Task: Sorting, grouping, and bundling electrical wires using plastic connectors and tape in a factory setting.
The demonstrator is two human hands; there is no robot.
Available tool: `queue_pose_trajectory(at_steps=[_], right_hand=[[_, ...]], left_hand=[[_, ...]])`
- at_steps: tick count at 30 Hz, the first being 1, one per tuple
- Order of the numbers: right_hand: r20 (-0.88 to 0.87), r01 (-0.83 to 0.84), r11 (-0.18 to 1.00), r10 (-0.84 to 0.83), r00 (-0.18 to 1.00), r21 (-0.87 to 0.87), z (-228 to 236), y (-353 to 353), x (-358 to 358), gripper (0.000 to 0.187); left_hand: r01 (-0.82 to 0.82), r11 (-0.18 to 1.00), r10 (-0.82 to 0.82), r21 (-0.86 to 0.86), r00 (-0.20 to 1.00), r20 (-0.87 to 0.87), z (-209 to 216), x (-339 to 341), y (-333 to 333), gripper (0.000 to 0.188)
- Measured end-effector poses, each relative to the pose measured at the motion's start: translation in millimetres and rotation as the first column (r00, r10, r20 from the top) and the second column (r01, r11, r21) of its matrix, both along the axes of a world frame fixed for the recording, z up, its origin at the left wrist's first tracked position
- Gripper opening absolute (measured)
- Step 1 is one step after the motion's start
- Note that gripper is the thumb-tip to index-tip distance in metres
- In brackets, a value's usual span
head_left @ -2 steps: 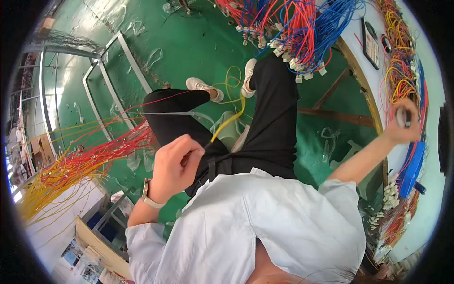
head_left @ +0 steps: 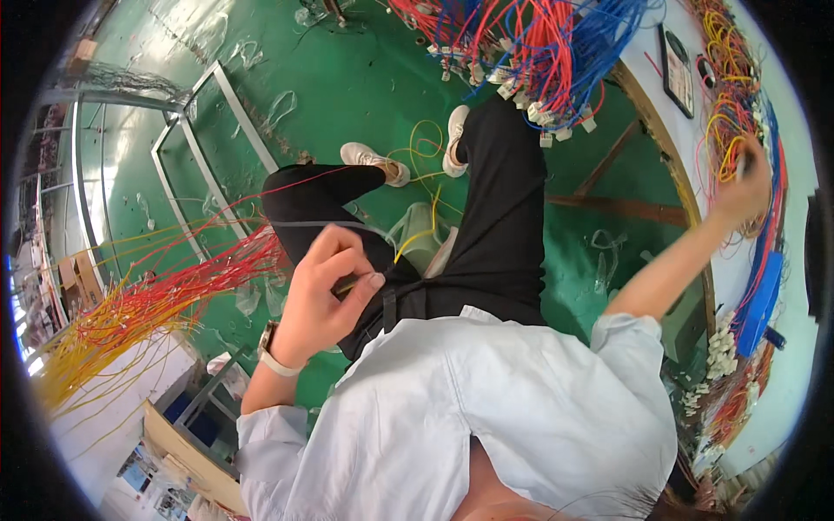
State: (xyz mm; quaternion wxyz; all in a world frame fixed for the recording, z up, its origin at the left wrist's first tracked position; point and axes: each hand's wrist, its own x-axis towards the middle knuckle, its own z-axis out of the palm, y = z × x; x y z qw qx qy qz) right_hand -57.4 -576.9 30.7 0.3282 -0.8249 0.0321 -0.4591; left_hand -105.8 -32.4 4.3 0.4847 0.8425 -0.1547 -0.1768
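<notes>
My left hand, a watch on its wrist, is over my lap with thumb and fingers closed on a yellow wire. The wire runs from beside the fingertips out between my knees; a short dark stretch shows near the hand. Over the right-hand table, my right hand is blurred, with its fingers curled round a small dark ring-shaped roll that looks like tape. It is next to a long bundle of coloured wires. A grey cord lies across my left thigh.
Red and blue wires with white connectors hang at the far table edge. A phone-like black-framed device and a blue holder are on the table. Red and yellow wires spread at the left, near a metal frame.
My right hand has moved away from me along the table with the roll. My left fingers have shifted slightly, and the yellow wire and grey cord have changed position.
</notes>
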Motion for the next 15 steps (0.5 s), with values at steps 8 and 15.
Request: queue_pose_trajectory(at_steps=[8, 15], right_hand=[[-0.216, -0.862, 0.22, 0.967, 0.133, 0.456, -75.8, 307.6, -0.2, 0.044], [-0.352, -0.627, 0.245, 0.935, -0.049, 0.739, -127.0, 309.3, -33.9, 0.019]], left_hand=[[-0.224, 0.557, -0.071, -0.8, 0.947, -0.315, -14.9, -13.0, -0.8, 0.024], [-0.173, -0.415, 0.268, -0.893, 0.915, -0.302, 73.9, -36.7, 181.1, 0.024]])
